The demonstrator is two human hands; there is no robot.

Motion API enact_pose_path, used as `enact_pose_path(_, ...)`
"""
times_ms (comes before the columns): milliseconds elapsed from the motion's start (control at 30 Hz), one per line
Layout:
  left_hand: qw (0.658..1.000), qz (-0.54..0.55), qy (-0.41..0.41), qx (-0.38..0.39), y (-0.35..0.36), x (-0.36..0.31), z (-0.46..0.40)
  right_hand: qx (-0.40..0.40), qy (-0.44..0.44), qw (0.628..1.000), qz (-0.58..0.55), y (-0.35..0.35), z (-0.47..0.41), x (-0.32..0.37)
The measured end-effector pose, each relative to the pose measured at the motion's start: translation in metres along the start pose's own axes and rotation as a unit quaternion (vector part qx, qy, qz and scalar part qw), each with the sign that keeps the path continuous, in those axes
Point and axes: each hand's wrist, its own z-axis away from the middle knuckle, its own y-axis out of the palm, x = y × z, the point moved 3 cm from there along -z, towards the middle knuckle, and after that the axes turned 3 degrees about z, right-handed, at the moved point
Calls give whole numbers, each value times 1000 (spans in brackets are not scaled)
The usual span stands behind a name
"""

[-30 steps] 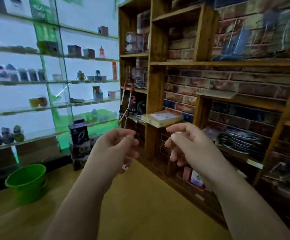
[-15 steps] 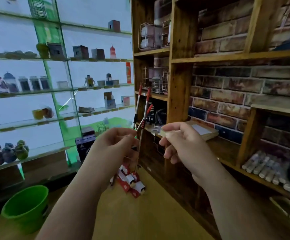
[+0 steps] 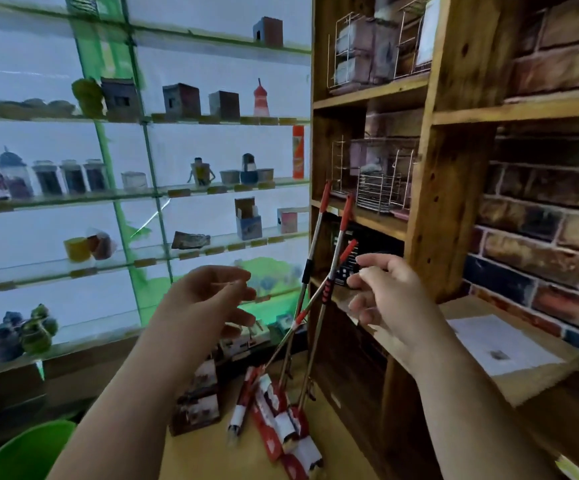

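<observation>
Wooden shelving (image 3: 449, 202) behind, slim steel rods (image 3: 328, 288) leaning near-upright, red tips upward, left hand (image 3: 208, 299), right hand (image 3: 388, 299) loosely curled, empty.

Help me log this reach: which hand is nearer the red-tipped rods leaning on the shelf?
Right. The right hand is just right of the rods; the left hand, farther left.

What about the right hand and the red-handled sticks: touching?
Apart. The head view shows a dark gap between the right hand and the red-handled sticks.

Three thin metal rods (image 3: 328, 292) with red grips are leaning against the wooden shelf (image 3: 454, 168), wrapped ends resting on the counter (image 3: 212, 455).
</observation>
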Motion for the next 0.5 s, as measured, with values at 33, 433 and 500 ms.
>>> enact_pose_path(33, 1000, 0, -1, -4, -3, 8, -22, 0, 10, 1000, -9, 10, -24, -8)
enact_pose_path(433, 998, 20, -9, 64, -17, 86, -311, -42, 35, 998, -34, 145, -265, -67)
enact_pose_path(500, 997, 20, -10, 74, -15, 94, -348, -50, 44, 997, -27, 156, -291, -75)
